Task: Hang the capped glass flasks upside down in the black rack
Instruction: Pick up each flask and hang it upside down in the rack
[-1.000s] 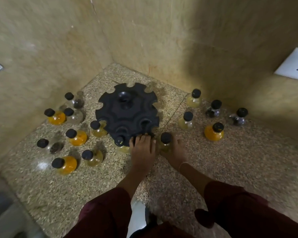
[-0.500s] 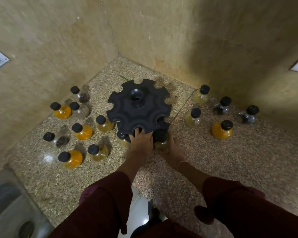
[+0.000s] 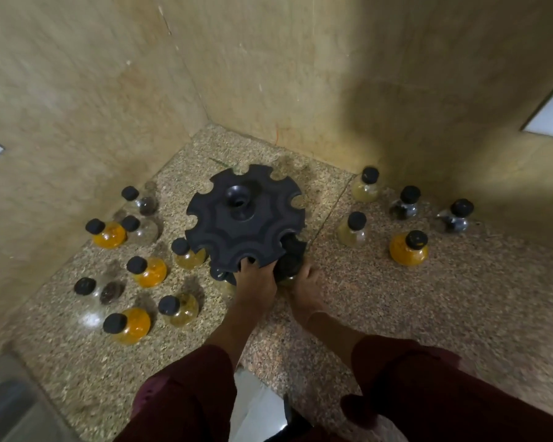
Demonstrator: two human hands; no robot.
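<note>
Since the bench keeps everything within reach, the black rack stands mid-corner, with capped flasks upright to its left and right. The left hand curls its fingers over the rack's near rim, probably to steady it. The right hand touches one flask beneath that rim; its fingers are hidden, so I cannot tell its grip.

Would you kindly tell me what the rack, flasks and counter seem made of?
Rack: matte black with crisply moulded notches, probably plastic. Flasks: clear glass, their contents visible through glinting walls. Counter: speckled grain suggests granite or terrazzo; its finish is hard to judge.
</note>
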